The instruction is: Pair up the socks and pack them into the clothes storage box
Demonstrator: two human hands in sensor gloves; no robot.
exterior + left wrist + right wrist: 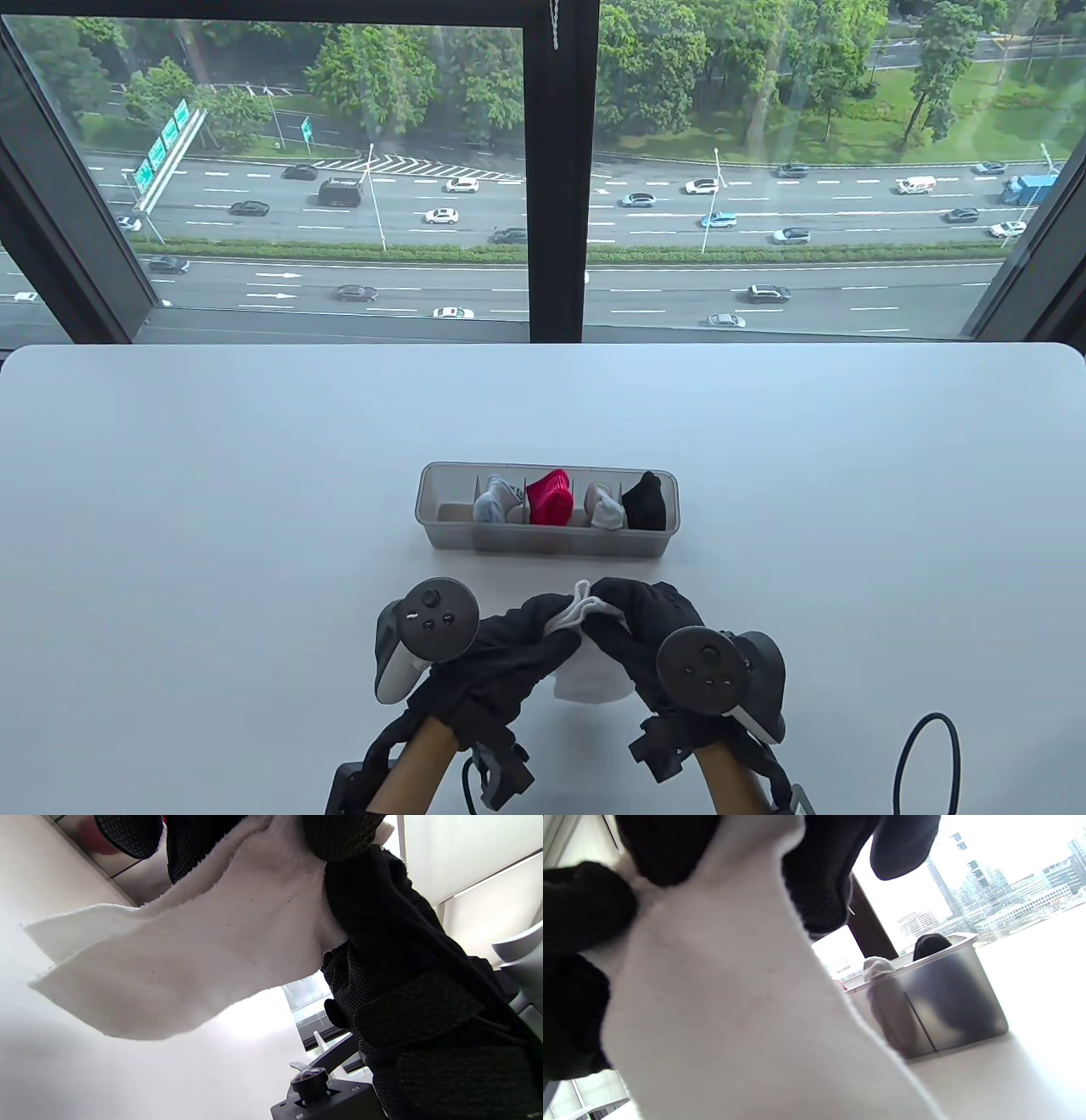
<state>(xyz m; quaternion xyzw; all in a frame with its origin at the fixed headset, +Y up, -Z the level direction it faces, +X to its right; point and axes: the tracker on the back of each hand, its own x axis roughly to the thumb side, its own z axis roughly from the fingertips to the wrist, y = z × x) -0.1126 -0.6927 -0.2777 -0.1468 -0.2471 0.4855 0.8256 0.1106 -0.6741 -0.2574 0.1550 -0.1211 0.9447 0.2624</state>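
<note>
**Loose layers could slip before the last slot**

We hold the white socks (585, 671) above the table (212, 509), left hand (501, 654) and right hand (645, 628) both pinching the bunched top. The hanging ends splay apart in the left wrist view, so one could slip free. The storage box (547, 543) ahead has only its leftmost compartment free; a loose bundle may snag the divider.

left hand (509, 649), right hand (645, 624), fingertips meeting, pinching

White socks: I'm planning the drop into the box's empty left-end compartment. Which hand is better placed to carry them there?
Left, probably. Both hands pinch the white socks, but the storage box's empty compartment lies toward the left hand's side.
</note>
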